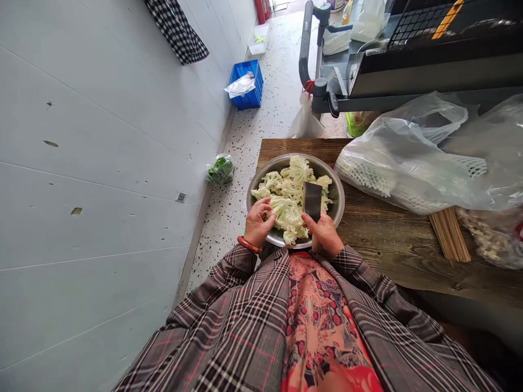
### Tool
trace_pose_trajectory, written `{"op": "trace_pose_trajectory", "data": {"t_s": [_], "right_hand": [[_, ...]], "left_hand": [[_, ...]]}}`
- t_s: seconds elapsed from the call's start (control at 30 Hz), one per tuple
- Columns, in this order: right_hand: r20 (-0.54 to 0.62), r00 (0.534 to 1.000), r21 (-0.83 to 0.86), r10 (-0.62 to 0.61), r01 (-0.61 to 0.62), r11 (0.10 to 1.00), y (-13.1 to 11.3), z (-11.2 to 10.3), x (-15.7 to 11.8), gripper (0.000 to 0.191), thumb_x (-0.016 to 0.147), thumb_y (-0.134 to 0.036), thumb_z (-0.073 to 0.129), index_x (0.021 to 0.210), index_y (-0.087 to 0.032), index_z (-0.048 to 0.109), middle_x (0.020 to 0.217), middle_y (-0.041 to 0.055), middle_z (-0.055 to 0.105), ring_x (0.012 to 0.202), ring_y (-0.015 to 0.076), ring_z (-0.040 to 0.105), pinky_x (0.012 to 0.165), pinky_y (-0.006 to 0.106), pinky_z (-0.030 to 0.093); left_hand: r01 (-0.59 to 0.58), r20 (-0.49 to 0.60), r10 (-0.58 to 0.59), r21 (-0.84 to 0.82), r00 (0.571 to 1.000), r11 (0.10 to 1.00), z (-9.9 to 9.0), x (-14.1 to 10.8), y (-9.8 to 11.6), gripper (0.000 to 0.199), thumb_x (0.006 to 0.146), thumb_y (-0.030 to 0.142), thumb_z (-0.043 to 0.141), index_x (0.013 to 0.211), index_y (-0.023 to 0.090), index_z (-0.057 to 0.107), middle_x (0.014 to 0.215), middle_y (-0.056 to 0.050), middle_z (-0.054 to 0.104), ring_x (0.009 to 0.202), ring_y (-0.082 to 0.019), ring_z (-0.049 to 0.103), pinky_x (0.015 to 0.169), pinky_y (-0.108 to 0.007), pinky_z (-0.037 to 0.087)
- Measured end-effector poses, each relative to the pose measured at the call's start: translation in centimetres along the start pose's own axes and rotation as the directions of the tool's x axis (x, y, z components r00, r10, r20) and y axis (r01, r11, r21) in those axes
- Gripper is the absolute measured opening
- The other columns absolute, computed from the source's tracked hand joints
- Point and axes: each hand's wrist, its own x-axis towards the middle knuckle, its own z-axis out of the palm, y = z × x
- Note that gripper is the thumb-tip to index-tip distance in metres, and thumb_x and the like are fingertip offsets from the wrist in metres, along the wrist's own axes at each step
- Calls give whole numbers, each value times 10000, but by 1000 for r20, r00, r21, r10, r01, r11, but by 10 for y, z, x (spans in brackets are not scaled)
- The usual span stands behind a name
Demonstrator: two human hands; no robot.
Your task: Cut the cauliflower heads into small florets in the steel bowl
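A round metal bowl point(340, 202) full of pale cauliflower pieces point(300, 170) stands at the left end of the wooden table. My right hand point(326, 231), at the bowl's near right edge, is closed round a knife point(312, 200) whose dark, broad blade points away over the cauliflower. A large cauliflower piece point(285, 211) lies between my hands. My left hand point(259, 222), with a reddish bracelet at the wrist, is at the near left rim with its fingers curled beside this piece; whether they grip it cannot be made out.
Clear plastic bags point(408, 158) with netted contents and a bundle of wooden sticks point(449, 234) lie on the wooden table point(379, 239). Beyond it is a metal cart point(347, 103). Bagged greens point(221, 170) and a blue crate point(249, 97) are on the floor by the white wall.
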Motion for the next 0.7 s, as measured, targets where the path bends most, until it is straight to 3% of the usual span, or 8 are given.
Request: {"op": "trace_pose_trajectory", "data": {"t_s": [0.17,0.3,0.4,0.47,0.57,0.7], "right_hand": [[54,993,27,-109,108,994,3,9,2,564,700,-576,704,1093,-173,656,1045,87,708,975,258,634,904,419,492],[146,981,152,-126,104,983,-1,12,-3,549,716,-504,715,1145,-171,637,1109,92,697,1012,256,634,942,428,475],[178,971,82,-161,148,986,-6,11,-5,539,695,-472,738,1138,-181,638,1088,86,700,995,258,632,930,432,477],[179,968,46,-175,170,984,-8,10,-6,521,693,-464,739,1129,-196,640,1078,75,699,990,255,626,925,427,476],[156,978,120,-135,117,986,-8,7,-8,475,724,-476,701,1102,-194,649,1035,62,698,937,232,629,881,391,494],[108,994,234,-6,-20,972,-4,-1,-6,486,804,-558,574,1077,-165,661,851,43,676,682,169,594,653,313,510]], "left_hand": [[-95,68,88,98,994,991,8,-7,16,130,747,131,598,854,195,561,1290,-109,564,1224,-249,534,898,-401,538],[-95,85,88,76,992,993,9,-5,11,313,726,146,633,1024,202,555,1344,-116,521,1256,-257,505,931,-406,522],[-60,119,56,23,991,998,12,-3,0,549,685,236,724,1194,195,523,1358,-129,506,1261,-267,496,989,-407,484],[7,165,-4,-17,986,1000,14,-2,-8,591,670,272,748,1216,192,539,1286,-113,564,1211,-260,534,1002,-399,468],[194,216,-160,-145,963,970,14,-2,-22,446,689,321,732,1094,176,615,1095,-79,654,1006,-220,632,890,-364,515],[397,163,-363,-338,918,853,7,-3,-35,371,635,384,767,894,160,625,949,-54,689,791,-163,649,749,-327,534]]}}
